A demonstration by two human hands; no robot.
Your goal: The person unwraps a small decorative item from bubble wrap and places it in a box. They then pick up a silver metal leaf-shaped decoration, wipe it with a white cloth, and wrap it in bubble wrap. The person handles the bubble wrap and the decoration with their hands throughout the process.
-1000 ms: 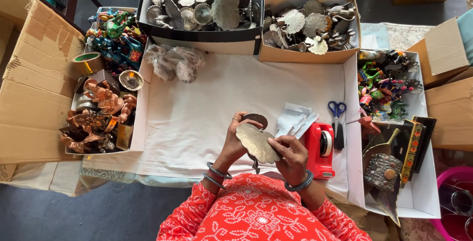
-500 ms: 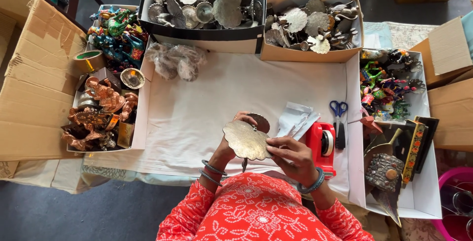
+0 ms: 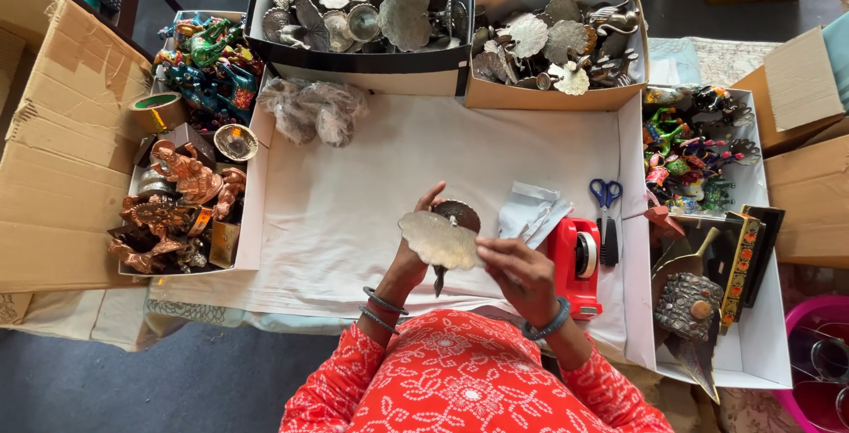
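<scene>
Leaf-shaped metal plate (image 3: 438, 238), silver-grey, is held above the white table cover (image 3: 354, 212), close to the person's chest. Left hand (image 3: 414, 252) grips its left edge from beneath, thumb raised beside a small dark round piece (image 3: 458, 214) just behind the plate. Right hand (image 3: 520, 269) pinches the plate's right edge between thumb and fingers. Just right of that hand stands a red tape dispenser (image 3: 575, 265), with clear plastic bags (image 3: 531, 212) and blue-handled scissors (image 3: 607, 207) near it. Left of the cover, a tray of copper figurines (image 3: 172, 212). Farthest back, a black box (image 3: 363, 8) and a brown box (image 3: 557, 44) hold more silver metalware.
</scene>
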